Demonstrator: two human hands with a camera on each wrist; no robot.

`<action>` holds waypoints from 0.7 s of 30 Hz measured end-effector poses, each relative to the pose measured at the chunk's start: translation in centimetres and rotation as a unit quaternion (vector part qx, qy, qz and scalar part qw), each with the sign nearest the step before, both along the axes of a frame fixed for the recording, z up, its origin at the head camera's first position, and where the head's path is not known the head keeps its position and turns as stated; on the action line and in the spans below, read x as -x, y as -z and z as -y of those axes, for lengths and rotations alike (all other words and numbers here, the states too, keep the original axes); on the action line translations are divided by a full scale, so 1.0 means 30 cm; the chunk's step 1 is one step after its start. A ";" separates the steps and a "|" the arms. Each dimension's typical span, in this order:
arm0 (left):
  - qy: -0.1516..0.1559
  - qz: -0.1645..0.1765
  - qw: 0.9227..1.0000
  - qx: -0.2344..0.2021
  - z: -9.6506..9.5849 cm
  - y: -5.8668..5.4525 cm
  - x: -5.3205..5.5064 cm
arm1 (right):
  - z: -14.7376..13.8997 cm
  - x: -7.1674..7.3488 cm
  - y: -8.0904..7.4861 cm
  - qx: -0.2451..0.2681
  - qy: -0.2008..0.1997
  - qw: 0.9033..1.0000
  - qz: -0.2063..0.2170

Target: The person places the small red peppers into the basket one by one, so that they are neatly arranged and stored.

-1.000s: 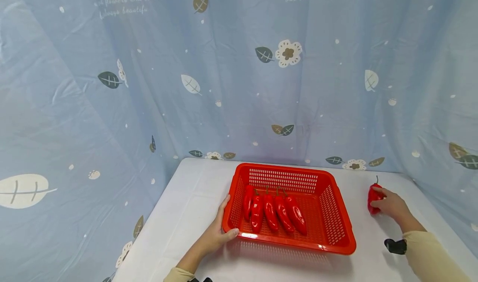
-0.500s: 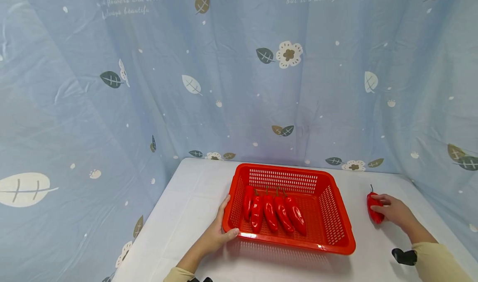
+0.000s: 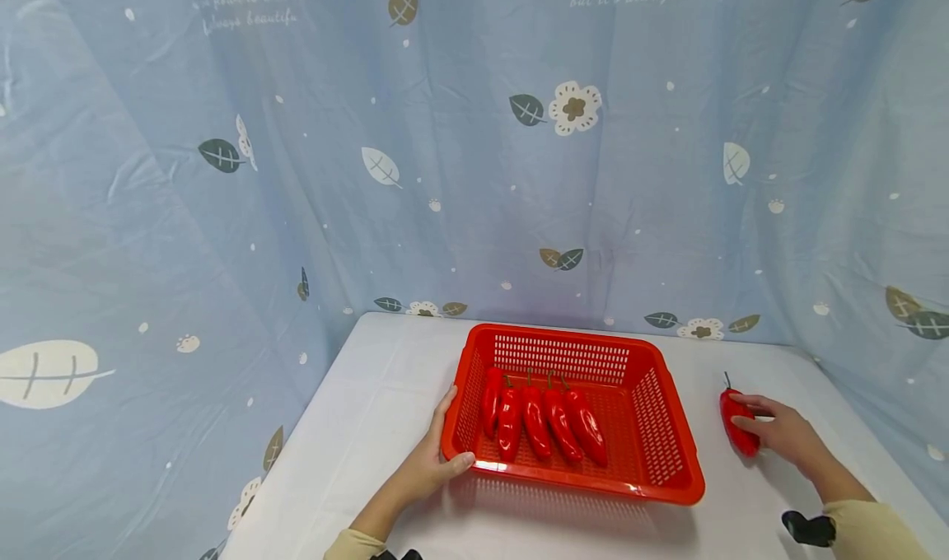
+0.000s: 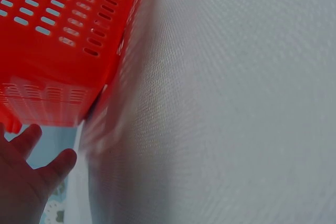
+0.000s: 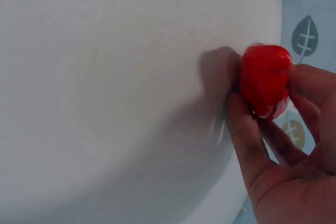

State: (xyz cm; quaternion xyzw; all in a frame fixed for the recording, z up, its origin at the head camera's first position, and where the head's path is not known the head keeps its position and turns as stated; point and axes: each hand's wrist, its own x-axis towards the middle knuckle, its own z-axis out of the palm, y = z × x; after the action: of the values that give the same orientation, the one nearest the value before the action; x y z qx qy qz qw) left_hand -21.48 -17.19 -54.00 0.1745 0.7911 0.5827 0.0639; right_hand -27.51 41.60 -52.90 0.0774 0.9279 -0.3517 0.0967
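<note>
In the head view a glossy red chili pepper [image 3: 730,416] with a dark stem stands tilted at the right of the table. My right hand [image 3: 787,435] pinches it, thumb on the near side and fingers across it; the right wrist view shows the pepper [image 5: 265,80] end-on between them. A red plastic basket [image 3: 678,416] with slotted walls sits at the middle. My left hand [image 3: 430,461] rests against its front left corner, fingers straight along the side wall and thumb at the front rim. Several red peppers [image 3: 536,420] lie side by side in the basket's left half.
A white cloth covers the table [image 3: 371,395]. Behind it and at both sides hangs a blue curtain [image 3: 474,173] printed with leaves and flowers. The basket's right wall stands between its peppers and my right hand.
My right hand has drawn the pepper a little nearer and slightly left, its stem leaning further left now. The left hand and the basket have stayed in place.
</note>
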 end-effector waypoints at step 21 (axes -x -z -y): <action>0.001 -0.010 1.000 0.009 -0.002 -0.004 0.002 | 0.063 -0.045 -0.005 0.008 0.016 1.000 -0.009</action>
State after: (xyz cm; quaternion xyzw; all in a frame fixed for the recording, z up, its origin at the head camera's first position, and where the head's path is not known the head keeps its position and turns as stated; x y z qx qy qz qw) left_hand -21.54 -17.15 -53.87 0.1806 0.7967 0.5738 0.0580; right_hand -26.15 39.72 -52.74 0.0881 0.9247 -0.3609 0.0836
